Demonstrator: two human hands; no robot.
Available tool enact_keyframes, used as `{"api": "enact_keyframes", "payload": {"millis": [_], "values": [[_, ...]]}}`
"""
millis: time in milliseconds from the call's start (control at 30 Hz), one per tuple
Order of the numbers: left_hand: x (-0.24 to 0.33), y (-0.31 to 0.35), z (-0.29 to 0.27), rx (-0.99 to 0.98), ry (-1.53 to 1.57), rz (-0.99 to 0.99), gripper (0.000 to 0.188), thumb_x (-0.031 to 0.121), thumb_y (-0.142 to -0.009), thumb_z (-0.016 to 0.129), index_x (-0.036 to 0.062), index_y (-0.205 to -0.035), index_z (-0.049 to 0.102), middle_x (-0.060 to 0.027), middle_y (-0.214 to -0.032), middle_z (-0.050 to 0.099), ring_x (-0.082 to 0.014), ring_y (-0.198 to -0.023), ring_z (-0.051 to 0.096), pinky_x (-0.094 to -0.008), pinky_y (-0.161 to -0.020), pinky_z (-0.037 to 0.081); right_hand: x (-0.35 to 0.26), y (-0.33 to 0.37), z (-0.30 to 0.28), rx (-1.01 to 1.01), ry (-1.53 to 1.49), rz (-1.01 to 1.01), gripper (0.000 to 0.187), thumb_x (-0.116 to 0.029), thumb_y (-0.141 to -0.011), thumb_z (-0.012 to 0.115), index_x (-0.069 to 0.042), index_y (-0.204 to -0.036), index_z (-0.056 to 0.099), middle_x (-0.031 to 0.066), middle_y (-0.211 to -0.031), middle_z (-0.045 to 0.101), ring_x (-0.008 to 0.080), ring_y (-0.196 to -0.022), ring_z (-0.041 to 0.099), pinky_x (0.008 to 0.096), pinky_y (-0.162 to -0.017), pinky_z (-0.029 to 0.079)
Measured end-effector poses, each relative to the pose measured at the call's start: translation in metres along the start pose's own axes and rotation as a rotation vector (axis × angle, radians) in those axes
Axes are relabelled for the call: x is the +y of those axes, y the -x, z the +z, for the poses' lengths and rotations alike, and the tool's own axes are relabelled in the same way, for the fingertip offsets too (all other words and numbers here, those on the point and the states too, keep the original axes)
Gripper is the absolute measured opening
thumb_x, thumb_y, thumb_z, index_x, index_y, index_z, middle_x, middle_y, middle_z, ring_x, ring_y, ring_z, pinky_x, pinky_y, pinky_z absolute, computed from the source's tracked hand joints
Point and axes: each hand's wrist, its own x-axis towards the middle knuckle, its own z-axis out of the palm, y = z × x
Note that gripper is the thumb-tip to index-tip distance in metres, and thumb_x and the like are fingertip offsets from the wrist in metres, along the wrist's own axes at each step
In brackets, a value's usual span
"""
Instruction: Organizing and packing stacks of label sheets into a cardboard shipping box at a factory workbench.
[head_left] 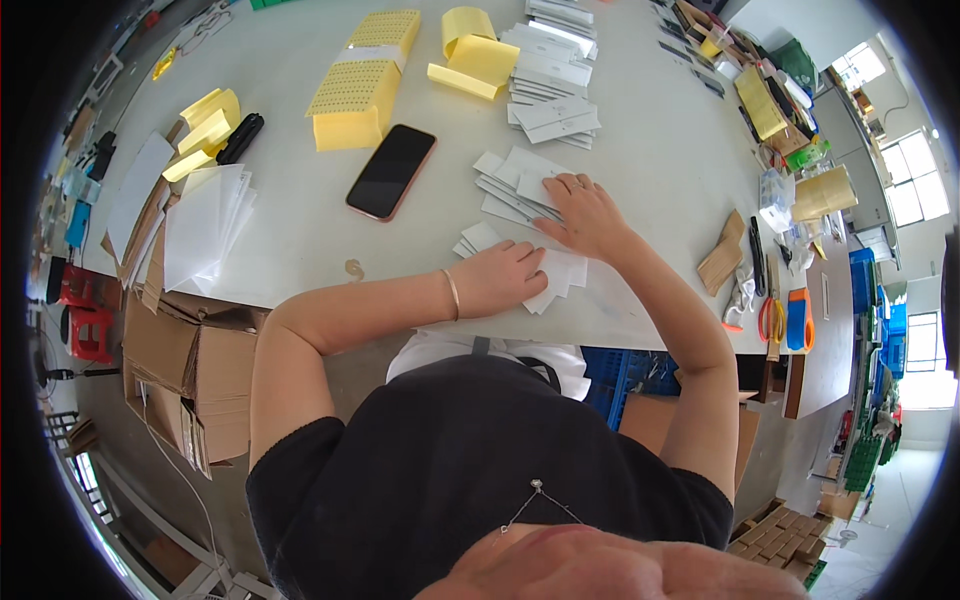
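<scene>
My left hand (500,279) lies low over a fanned pile of white paper slips (566,270) near the table's front edge. Its fingers are bent and close together on the slips; the undersides of the fingers are hidden. A bracelet circles that wrist. Just beyond and to the right, my right hand (592,218) rests on a loose stack of white slips (510,187). Its thumb is apart from the fingers, which lie outstretched on top. Further back, a long column of similar white slips (555,70) reaches toward the far edge.
Left of the slips lies a black-screened phone (392,172), with a yellow paper block (360,85) and folded yellow sheets (475,55) beyond. White sheets (205,225) sit at the left. Orange-handled scissors (771,320) and a blue-and-orange tape roll (799,320) are at the right edge.
</scene>
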Motion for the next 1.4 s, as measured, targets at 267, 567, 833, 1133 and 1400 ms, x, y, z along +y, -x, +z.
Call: {"api": "enact_keyframes", "payload": {"millis": [267,567,833,1133,1400], "values": [[0.003,0.009,-0.008,-0.023,0.106,0.061,0.028,0.02,-0.077,0.062,0.0052,-0.1,0.056,-0.0143,-0.111,0.056,-0.029,-0.105,0.053,-0.0384,-0.086,0.046,0.001,-0.01,-0.008,-0.155,-0.163,0.014,0.063,-0.029,-0.077,0.074,-0.004,-0.13,0.049,0.0169,-0.124,0.054,0.0353,-0.116,0.05,0.0415,-0.098,0.044],[-0.003,-0.01,0.0,-0.1,0.153,-0.083,0.043,0.028,-0.073,0.073,0.0061,-0.106,0.057,-0.0114,-0.097,0.057,-0.0273,-0.097,0.056,-0.0374,-0.081,0.048,-0.006,-0.023,-0.038,-0.357,-0.132,-0.025,0.07,-0.012,-0.076,0.071,-0.007,-0.137,0.038,0.0183,-0.1,0.063,0.0369,-0.094,0.06,0.0433,-0.082,0.049],[-0.01,-0.03,-0.008,-0.275,0.171,0.041,0.031,0.021,-0.08,0.065,0.0029,-0.101,0.052,-0.01,-0.077,0.059,-0.028,-0.076,0.062,-0.039,-0.068,0.052,0.027,-0.04,-0.028,-0.334,-0.294,-0.025,0.038,-0.016,-0.079,0.059,0.002,-0.112,0.052,0.0193,-0.094,0.062,0.036,-0.091,0.06,0.0446,-0.078,0.048],[-0.022,-0.042,-0.002,-0.093,0.079,-0.021,0.017,0.014,-0.081,0.061,0.0055,-0.091,0.051,-0.0091,-0.067,0.058,-0.0262,-0.067,0.063,-0.0381,-0.06,0.052,0.018,-0.027,-0.003,-0.069,-0.183,0.091,0.041,-0.016,-0.088,0.054,-0.002,-0.126,0.048,0.0197,-0.105,0.062,0.0335,-0.101,0.059,0.044,-0.085,0.048],[-0.019,-0.037,-0.006,-0.001,-0.131,0.011,0.024,0.022,-0.073,0.067,0.0092,-0.087,0.053,-0.0052,-0.079,0.057,-0.0215,-0.083,0.06,-0.0331,-0.07,0.048,0.015,0.002,-0.002,-0.102,-0.345,-0.041,0.033,-0.019,-0.087,0.061,-0.007,-0.118,0.057,0.0143,-0.101,0.063,0.0324,-0.098,0.06,0.0427,-0.082,0.048]]}}
